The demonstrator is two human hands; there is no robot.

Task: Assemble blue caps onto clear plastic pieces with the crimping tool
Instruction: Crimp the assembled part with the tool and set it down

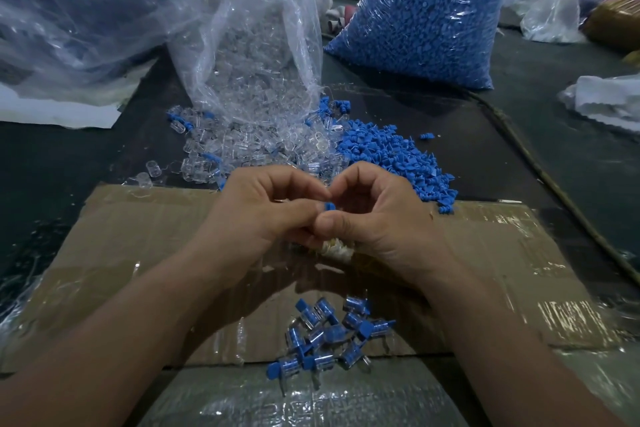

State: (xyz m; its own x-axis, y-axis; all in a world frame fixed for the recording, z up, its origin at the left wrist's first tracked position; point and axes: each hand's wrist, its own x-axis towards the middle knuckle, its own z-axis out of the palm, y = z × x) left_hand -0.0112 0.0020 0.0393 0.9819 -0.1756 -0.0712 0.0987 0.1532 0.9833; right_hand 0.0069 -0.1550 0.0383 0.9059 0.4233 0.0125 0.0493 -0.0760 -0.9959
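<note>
Above taped cardboard (138,236), left hand (256,211) and right hand (377,218) curl together, jointly pinching a blue cap (329,206) between them.

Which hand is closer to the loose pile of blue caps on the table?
Right. The right hand sits beside the cap pile, on its near side; the left hand is further left, by the clear pieces. Both pinch one cap between them.

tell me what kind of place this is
Likely a workshop assembly bench: a bulk bag of caps, a spilled bag of clear pieces, finished pieces piled on cardboard. The left hand and right hand pinch one cap.
</note>
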